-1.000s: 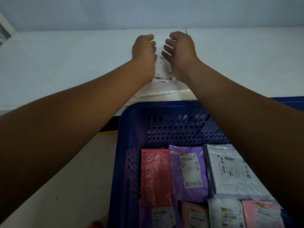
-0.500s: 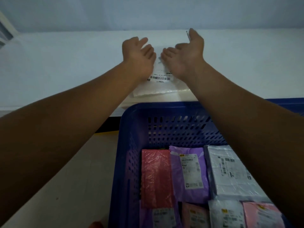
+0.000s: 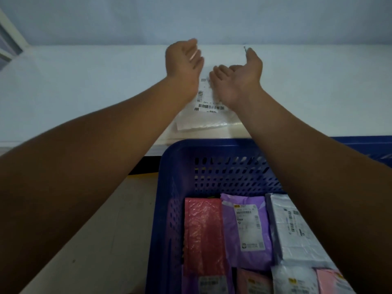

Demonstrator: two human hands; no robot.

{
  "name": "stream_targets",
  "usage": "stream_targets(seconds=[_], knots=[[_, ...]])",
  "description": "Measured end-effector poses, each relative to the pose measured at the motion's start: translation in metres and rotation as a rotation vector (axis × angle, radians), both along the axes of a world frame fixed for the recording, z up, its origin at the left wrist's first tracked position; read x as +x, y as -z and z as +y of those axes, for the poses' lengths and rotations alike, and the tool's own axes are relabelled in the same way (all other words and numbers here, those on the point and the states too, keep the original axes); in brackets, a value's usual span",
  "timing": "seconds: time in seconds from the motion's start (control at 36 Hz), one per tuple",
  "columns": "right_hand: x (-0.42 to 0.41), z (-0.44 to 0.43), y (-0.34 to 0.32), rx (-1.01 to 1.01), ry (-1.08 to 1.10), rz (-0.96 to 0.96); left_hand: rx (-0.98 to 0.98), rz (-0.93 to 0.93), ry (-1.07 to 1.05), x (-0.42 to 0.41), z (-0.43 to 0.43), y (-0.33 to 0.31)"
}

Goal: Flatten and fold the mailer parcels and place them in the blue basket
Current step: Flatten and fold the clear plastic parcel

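Two hands over a white mailer on the table, just behind the blue basket.

The mailer (image 3: 204,120) lies flat on the white table (image 3: 84,92), label up, near the basket's (image 3: 212,145) far rim, with its far half hidden beneath both hands. The left hand (image 3: 182,62) is blurred, and its fingers look relaxed and slightly apart. The right hand (image 3: 237,83) turns its palm inward with the thumb raised and its fingers (image 3: 218,72) loosely curled above the label. Whether either hand touches the mailer cannot be told. A thin sliver (image 3: 245,48) at the thumb tip is too small to identify. Folded parcels (image 3: 203,230) fill the basket, partly covered by the right forearm and cut off below.
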State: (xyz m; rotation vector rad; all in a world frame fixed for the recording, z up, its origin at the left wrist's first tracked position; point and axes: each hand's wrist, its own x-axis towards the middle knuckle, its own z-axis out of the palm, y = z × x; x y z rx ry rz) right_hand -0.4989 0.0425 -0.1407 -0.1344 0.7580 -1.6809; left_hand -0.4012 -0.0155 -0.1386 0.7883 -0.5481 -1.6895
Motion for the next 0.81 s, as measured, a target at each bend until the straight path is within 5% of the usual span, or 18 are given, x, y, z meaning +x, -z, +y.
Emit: stream_targets(seconds=[0.17, 0.31, 0.56, 0.69, 0.81], knots=[[-0.024, 0.003, 0.002, 0.054, 0.088, 0.038, 0.147, -0.151, -0.137, -0.002, 0.002, 0.010], [-0.043, 0.001, 0.002, 0.044, 0.253, 0.109, 0.003, -0.275, -0.147, -0.009, 0.004, -0.002], [0.014, 0.011, 0.003, 0.067, -0.026, 0.100, 0.142, -0.262, -0.079, -0.027, 0.041, 0.010], [-0.004, 0.011, 0.001, 0.155, 0.039, 0.284, 0.085, -0.421, -0.192, -0.008, 0.019, 0.007], [-0.010, 0.007, -0.006, 0.146, 0.156, 0.460, -0.211, -0.568, -0.048, 0.012, 0.009, 0.015]])
